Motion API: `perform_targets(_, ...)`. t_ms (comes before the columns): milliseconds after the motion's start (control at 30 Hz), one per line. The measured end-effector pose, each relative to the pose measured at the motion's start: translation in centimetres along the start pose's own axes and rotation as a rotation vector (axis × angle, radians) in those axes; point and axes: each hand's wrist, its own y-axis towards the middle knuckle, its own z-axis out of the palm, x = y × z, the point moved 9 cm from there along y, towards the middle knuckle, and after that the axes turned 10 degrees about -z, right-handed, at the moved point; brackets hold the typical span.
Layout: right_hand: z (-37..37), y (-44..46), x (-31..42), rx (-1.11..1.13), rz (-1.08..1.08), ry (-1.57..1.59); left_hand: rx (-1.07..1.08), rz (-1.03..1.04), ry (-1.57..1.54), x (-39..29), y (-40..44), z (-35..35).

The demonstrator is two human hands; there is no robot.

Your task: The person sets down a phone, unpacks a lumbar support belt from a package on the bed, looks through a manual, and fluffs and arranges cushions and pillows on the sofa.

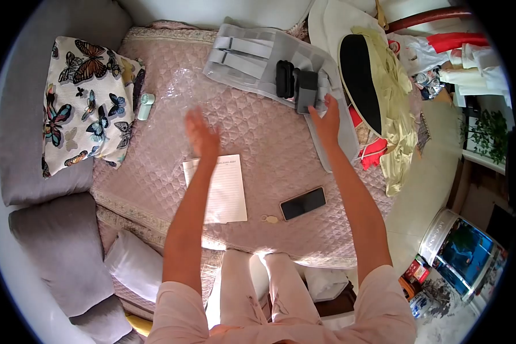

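Note:
My right hand (327,121) is open, thumb and fingers apart, at the lower edge of a dark grey box-shaped object (307,89). The thumb is close to that object; whether it touches, I cannot tell. Beside it lies a black object with a rounded outline (285,79). Both rest on a translucent plastic bin (275,37) with grey straps (243,46). My left hand (202,133), somewhat blurred, hovers with its fingers stretched out and nothing in them. Crinkled clear plastic (186,83) lies beyond it, and lined paper (226,189) below.
A phone (303,203) and a small keyring tag (270,219) lie on the quilted pink cover (269,143). At left are a butterfly cushion (86,109) and a mint-green device (146,106). Yellow-green fabric (400,126) with a black oval panel lies right; a fish tank (461,252) stands lower right.

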Motion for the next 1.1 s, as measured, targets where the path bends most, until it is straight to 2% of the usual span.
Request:
perform_targets(67,-1.2,-2.3,1.3,0.056,0.010,0.025,0.087,-0.079,0.053,5.3,0.5,-0.1)
perform_targets(100,-1.5,-3.8,2.3,0.090,0.017,0.045,0.085,0.007,0.003,6.0,0.8,-0.4)
perform_targets(167,-0.5,-8.6,3.8,0.231,-0.118,-0.011,0.081,0.173,-0.092,6.8,1.1,-0.9)
perform_targets(200,0.2,-11.2,4.5,0.301,-0.190,-0.038,0.063,0.186,-0.144,6.7,1.0,-1.9)
perform_targets(267,2.0,-16.5,6.5,0.470,-0.193,0.077,0.032,0.210,-0.244,5.1,0.2,-5.5)
perform_targets(367,3.8,-22.3,8.3,0.627,0.059,0.207,0.124,0.067,-0.281,7.8,-5.7,-8.1)
perform_targets(467,3.9,-26.7,10.5,0.717,-0.153,-0.011,0.263,-0.202,-0.235,13.4,-13.7,-6.7)
perform_targets(567,4.4,-30.8,11.2,1.046,-0.171,-0.317,0.370,-0.420,-0.265,15.8,-18.6,-5.6)
perform_targets(633,4.8,-31.8,10.6,0.968,-0.188,-0.250,0.485,-0.544,-0.354,18.0,-20.2,-3.8)
perform_targets(733,4.9,-32.7,9.1,0.930,-0.189,-0.177,0.388,-0.388,-0.576,17.5,-19.0,-4.9)
perform_targets(767,4.9,-32.7,8.8,0.924,-0.187,-0.156,0.437,-0.410,-0.647,17.5,-19.3,-5.3)
perform_targets(867,1.5,-29.7,7.5,0.580,-0.023,-0.019,0.508,-0.381,-0.853,15.0,-19.2,-6.9)
perform_targets(967,-3.1,-27.9,3.3,0.354,0.179,0.053,0.538,-0.308,-0.974,9.8,-17.5,-7.5)
perform_targets(1033,-5.0,-29.5,-1.6,0.379,0.356,-0.047,0.570,-0.335,-1.028,6.2,-16.4,-5.9)
perform_targets(1067,-6.0,-30.2,-2.7,0.323,0.368,-0.061,0.542,-0.279,-1.070,5.3,-16.2,-3.2)
perform_targets(1100,-7.0,-31.1,-3.5,0.268,0.378,-0.075,0.642,-0.272,-1.024,2.9,-15.8,-3.4)
